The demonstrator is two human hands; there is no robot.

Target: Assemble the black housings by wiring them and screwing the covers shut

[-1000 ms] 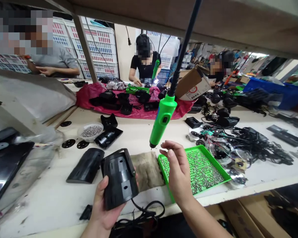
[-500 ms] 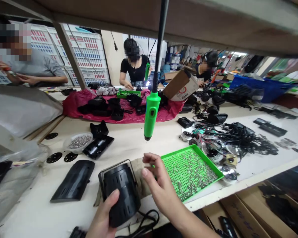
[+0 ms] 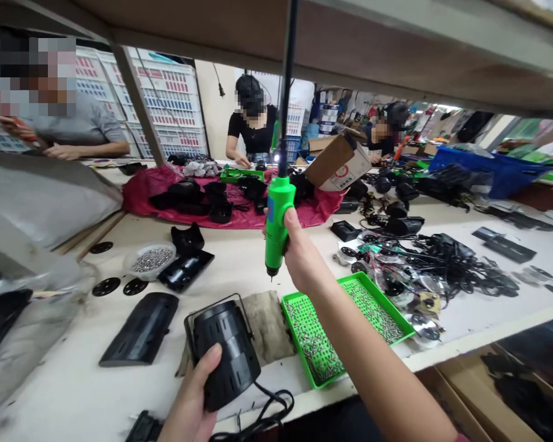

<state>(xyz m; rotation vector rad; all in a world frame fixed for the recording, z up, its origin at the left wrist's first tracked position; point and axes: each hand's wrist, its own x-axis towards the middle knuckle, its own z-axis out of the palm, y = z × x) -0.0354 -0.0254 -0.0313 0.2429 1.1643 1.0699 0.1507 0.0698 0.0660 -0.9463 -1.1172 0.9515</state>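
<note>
My left hand (image 3: 197, 393) grips a black cylindrical lamp housing (image 3: 228, 353) from its near left side, thumb on top. A metal bracket (image 3: 240, 302) loops around the housing's far end, and a black cable trails from its near side. My right hand (image 3: 299, 248) is wrapped around a green electric screwdriver (image 3: 277, 224) that hangs upright on a dark cord. The screwdriver's bit points down above the table, apart from the housing. Under my right forearm lies a green tray (image 3: 320, 383) of small screws. A folded cloth (image 3: 270, 325) lies beside the housing.
Left of the housing are a curved black shell (image 3: 141, 328), black discs (image 3: 105, 286) and a bowl (image 3: 131, 261) of small metal parts. Wired parts (image 3: 433, 258) pile up on the right. A shelf (image 3: 396, 55) hangs overhead. Several people sit across the table.
My right hand has risen from above the tray's left edge and closed around the green screwdriver. My left hand still holds the housing in nearly the same place.
</note>
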